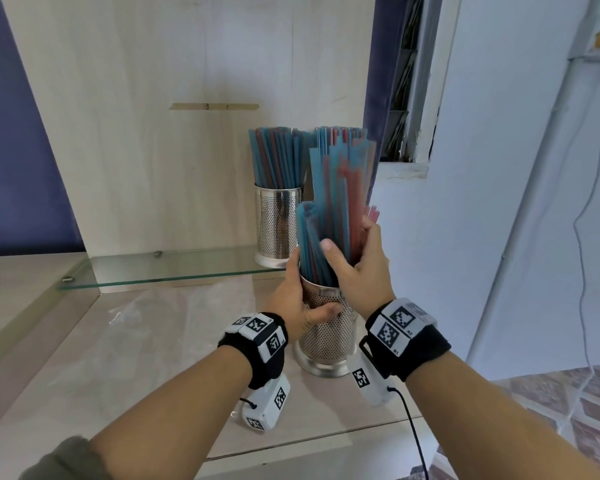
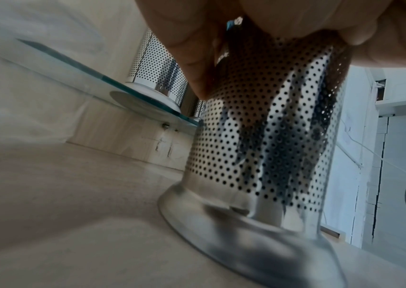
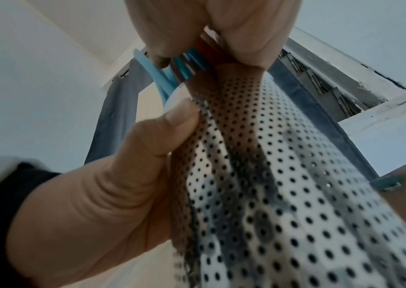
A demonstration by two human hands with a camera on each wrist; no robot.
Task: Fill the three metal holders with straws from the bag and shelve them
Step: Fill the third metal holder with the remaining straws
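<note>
Head view: the right hand (image 1: 357,271) curls round a bundle of blue and red straws (image 1: 336,202) just above the rim of the perforated metal holder (image 1: 329,337), thumb in front, fingers behind. The left hand (image 1: 298,303) clasps the same holder near its top, thumb across the mesh. The holder stands on the pale counter (image 1: 125,358), its flared base flat in the left wrist view. The straws' lower ends are already inside the cup, and the bundle leans slightly. Behind it, a filled holder (image 1: 278,226) stands on the glass shelf (image 1: 174,268); a second filled one appears to stand beside it, mostly hidden by the held bundle. A clear plastic bag (image 1: 146,313) lies on the counter. Judged progress: two holders shelved, the third being loaded; settling its straws and shelving it remain.
</note>
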